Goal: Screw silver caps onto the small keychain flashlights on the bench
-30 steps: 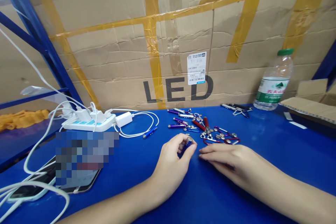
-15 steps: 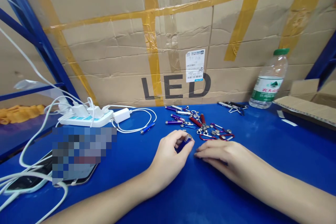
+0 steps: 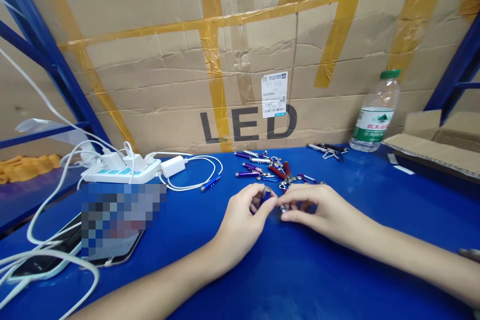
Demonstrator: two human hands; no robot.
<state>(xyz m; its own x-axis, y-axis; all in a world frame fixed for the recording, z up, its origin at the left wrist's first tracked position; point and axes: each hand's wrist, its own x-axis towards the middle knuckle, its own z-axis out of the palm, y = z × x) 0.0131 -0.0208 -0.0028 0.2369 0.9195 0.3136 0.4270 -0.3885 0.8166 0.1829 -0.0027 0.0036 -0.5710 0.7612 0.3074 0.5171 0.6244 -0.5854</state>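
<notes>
My left hand [image 3: 243,225] is closed around a small blue keychain flashlight [image 3: 266,193], its silvery end pointing up between thumb and fingers. Close beside it, my right hand [image 3: 317,205] pinches a small silvery piece [image 3: 284,208] between thumb and fingertips; most of that piece is hidden. The fingertips of both hands nearly meet. Just beyond them lies a loose cluster of purple flashlights [image 3: 247,174], silver ones [image 3: 260,160] and red ones [image 3: 287,168], with carabiner clips [image 3: 306,178] and small round silver pieces among them. My right hand covers part of the cluster.
At the left are a white power strip [image 3: 123,175] with cables, a blue flashlight [image 3: 210,183] and phones [image 3: 123,250], partly pixelated. A water bottle [image 3: 376,115], black and silver flashlights [image 3: 326,149] and an open cardboard box [image 3: 431,150] stand right. A large carton [image 3: 168,85] closes the back.
My right hand has moved slightly left, closer to the left hand, and its fingers now pinch a silvery piece. The flashlight in my left hand has tipped more upright.
</notes>
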